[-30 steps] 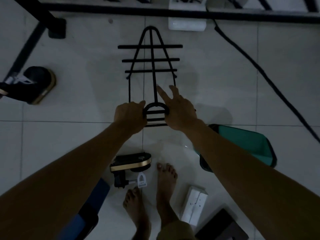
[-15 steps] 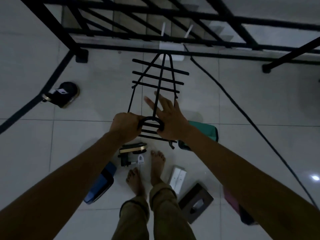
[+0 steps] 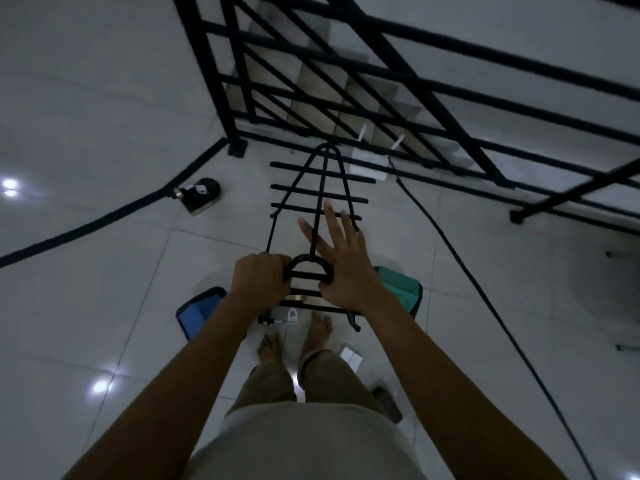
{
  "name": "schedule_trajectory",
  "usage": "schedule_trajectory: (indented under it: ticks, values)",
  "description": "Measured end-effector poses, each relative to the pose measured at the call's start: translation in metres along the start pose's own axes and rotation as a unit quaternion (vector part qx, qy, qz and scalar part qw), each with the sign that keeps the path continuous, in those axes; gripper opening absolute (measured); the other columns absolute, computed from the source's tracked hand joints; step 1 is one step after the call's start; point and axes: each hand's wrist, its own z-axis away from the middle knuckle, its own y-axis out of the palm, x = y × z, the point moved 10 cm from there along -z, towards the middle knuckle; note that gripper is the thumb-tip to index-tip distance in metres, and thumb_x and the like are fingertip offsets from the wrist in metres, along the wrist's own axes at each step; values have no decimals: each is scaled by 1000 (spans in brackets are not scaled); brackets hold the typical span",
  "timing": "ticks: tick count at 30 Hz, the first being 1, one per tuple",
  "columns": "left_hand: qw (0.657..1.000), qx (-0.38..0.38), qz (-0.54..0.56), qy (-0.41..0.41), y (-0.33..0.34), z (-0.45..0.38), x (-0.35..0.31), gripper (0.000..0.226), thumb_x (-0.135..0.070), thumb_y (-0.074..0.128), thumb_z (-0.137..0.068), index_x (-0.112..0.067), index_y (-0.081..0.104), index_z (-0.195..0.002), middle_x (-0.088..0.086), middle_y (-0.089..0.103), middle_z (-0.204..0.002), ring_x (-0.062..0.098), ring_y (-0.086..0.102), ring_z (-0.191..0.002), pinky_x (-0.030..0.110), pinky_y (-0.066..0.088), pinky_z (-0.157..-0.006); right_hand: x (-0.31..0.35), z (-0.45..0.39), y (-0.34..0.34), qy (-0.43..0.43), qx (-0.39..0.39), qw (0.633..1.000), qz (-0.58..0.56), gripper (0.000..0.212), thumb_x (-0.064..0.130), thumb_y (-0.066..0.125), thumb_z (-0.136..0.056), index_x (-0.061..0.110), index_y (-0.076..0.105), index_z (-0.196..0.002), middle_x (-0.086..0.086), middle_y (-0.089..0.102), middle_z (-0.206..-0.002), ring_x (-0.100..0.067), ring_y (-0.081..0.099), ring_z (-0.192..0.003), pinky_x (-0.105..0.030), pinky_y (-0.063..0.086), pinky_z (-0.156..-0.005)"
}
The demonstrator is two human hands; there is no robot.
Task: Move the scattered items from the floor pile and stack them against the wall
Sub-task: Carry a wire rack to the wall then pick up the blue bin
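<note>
A long black metal rack (image 3: 320,188) with several crossbars hangs in the air in front of me, its far tip pointing at the stair railing. My left hand (image 3: 258,277) grips the left side of its near looped end. My right hand (image 3: 341,263) holds the loop's right side with the thumb, its fingers spread straight along the rack. On the floor below lie a blue folded item (image 3: 197,311), a green one (image 3: 403,292), a black-and-gold device with a tag (image 3: 277,318), a white box (image 3: 351,358) and a dark box (image 3: 388,403).
A black stair railing (image 3: 381,81) crosses the far side, with a white router (image 3: 369,164) at its foot. A black cable (image 3: 485,306) runs along the floor on the right. Another black-and-gold device (image 3: 201,194) sits at far left. My bare feet (image 3: 294,337) stand among the pile.
I have stood up and lifted the rack higher off the floor. The view has pulled back, so the railing and more floor show. Both hands keep their hold on the looped end.
</note>
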Motion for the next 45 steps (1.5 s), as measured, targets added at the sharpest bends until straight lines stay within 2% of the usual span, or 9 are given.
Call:
schedule_trajectory:
  ticks: [6, 10, 12, 14, 16, 20, 24, 32, 45]
  values:
    - [990, 26, 29, -136, 9, 78, 61, 29, -28, 50, -90, -20, 63, -115, 5, 67, -102, 24, 64, -91, 28, 48, -72, 90, 11, 25, -139, 66, 987, 48, 111, 18, 68, -78, 40, -10, -153, 7, -27, -159, -28, -21, -147, -64, 4, -116]
    - [976, -16, 89, -197, 13, 139, 90, 26, -29, 53, -85, -22, 63, -108, 2, 68, -100, 21, 64, -89, 28, 51, -70, 145, 27, 42, -225, 82, 970, 43, 108, 29, 72, -82, 43, -10, -152, 9, -25, -160, -27, -5, -150, -59, 18, -116]
    - [968, -50, 98, -224, 17, 171, 102, 26, -29, 54, -85, -22, 63, -108, 1, 67, -98, 20, 64, -86, 27, 51, -67, 175, 38, 51, -268, 98, 958, 24, 106, 25, 72, -82, 42, -5, -153, 8, -24, -160, -29, 32, -138, -49, 43, -102]
    - [957, -62, 112, -260, 25, 207, 115, 25, -29, 54, -86, -21, 62, -109, 2, 67, -96, 22, 64, -86, 27, 47, -65, 204, 53, 63, -299, 115, 947, 28, 110, 16, 73, -81, 45, -6, -152, 11, -28, -158, -23, 52, -105, -38, 55, -73]
    - [945, -70, 128, -292, 37, 246, 131, 24, -31, 54, -88, -23, 62, -109, 2, 67, -96, 22, 64, -86, 25, 41, -64, 237, 69, 80, -320, 139, 937, 29, 113, 11, 72, -82, 51, -10, -149, 16, -31, -156, -19, 53, -96, -34, 54, -63]
    - [917, -89, 156, -356, 64, 342, 169, 25, -23, 52, -86, -24, 63, -108, 1, 67, -94, 22, 64, -84, 24, 40, -62, 314, 120, 123, -372, 179, 911, 19, 118, -1, 67, -81, 56, -14, -145, 16, -31, -156, -22, 52, -111, -35, 57, -64]
    - [873, -95, 175, -446, 96, 457, 201, 24, -21, 52, -85, -23, 65, -106, 1, 66, -90, 24, 64, -82, 26, 46, -65, 393, 185, 179, -433, 236, 869, 31, 127, -13, 66, -70, 51, -11, -149, 13, -29, -157, -21, 56, -88, -37, 55, -55]
    - [728, -152, 264, -614, 162, 660, 206, 28, -18, 52, -82, -25, 66, -105, -1, 67, -87, 20, 62, -75, 25, 43, -61, 528, 325, 249, -608, 292, 730, 107, 122, -15, 59, -65, 43, -4, -153, 5, -22, -161, -18, 50, -75, -26, 45, -50]
    - [398, -226, 366, -810, 244, 839, 104, 37, -18, 58, -76, -31, 65, -110, -3, 68, -96, 20, 63, -89, 26, 40, -68, 597, 511, 327, -753, 463, 445, 143, 124, -11, 61, -68, 53, -7, -149, 18, -24, -158, -4, 47, -60, -20, 38, -44]
